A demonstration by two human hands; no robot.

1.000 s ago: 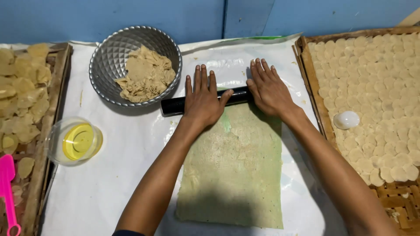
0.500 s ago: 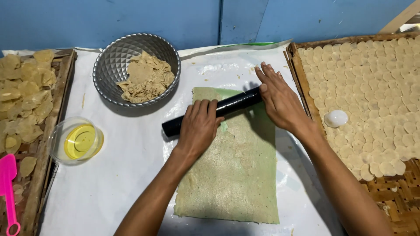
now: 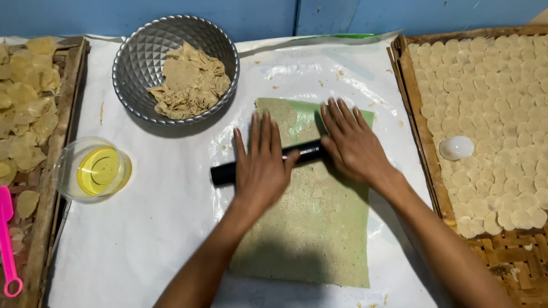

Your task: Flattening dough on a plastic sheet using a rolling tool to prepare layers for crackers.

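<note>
the person is in the middle of flattening: a black rolling pin (image 3: 268, 162) lies across a thin, greenish-tan sheet of dough (image 3: 311, 228) spread on the white plastic cover (image 3: 148, 228) of the table. the left hand (image 3: 262, 165) lies flat on the pin's middle, fingers straight and spread, palm pressing down rather than gripping; the pin's left end sticks out bare beyond it. the right hand (image 3: 354, 145) is likewise flat and unclenched, pressing on the pin's right end, which it hides. the pin sits tilted, its left end nearer the person, in the upper third of the sheet.

judging by this, even pressure from both palms seems called for, and the tilt looks worth squaring so the sheet keeps one thickness.

a dimpled metal bowl (image 3: 137, 63) of crumpled dough scraps stands beyond the sheet to the left, well apart. a clear cup of yellow oil (image 3: 97, 171) stands left of the pin's bare end, near enough to be knocked by a sideways slip. a woven tray (image 3: 496, 251) of small round cut pieces lies on the right, with a pale round cutter (image 3: 456, 147) on it; a wooden tray (image 3: 51, 188) of dried chips and a pink tool (image 3: 7, 245) lie on the left.
</note>
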